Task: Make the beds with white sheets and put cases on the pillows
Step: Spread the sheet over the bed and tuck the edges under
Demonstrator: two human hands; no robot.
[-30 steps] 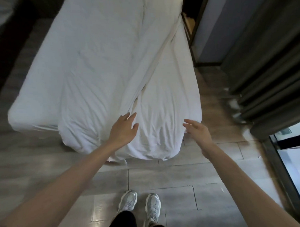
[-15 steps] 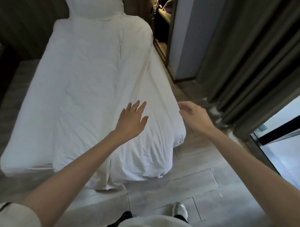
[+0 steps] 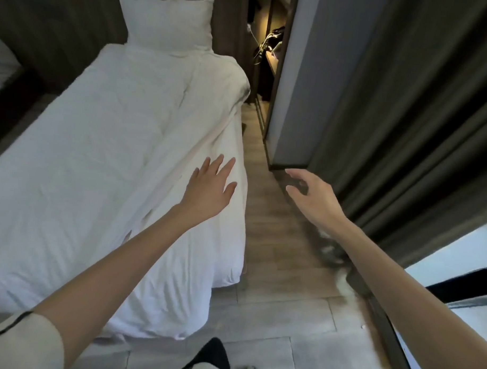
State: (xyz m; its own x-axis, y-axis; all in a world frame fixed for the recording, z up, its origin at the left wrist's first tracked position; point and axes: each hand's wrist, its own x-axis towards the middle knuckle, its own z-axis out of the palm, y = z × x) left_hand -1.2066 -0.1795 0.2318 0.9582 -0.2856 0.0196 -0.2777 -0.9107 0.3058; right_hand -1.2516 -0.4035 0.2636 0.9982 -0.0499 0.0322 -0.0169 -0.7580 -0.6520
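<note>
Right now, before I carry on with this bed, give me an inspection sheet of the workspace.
Surface: bed, covered in white.
Job's things: sheet, wrinkled, a lengthwise ridge toward its right; pillow, cased, upright at the head.
Clutter: dark items on a lit shelf, unidentifiable.
Grippers: left hand open over the sheet's right edge; right hand open above the floor, holding nothing.
Cables: maybe a cord by the shelf.
Surroundings: wooden floor, grey curtain, second bed at left.

1 pillow (image 3: 166, 21), 1 left hand (image 3: 209, 188), 1 right hand (image 3: 315, 199).
</note>
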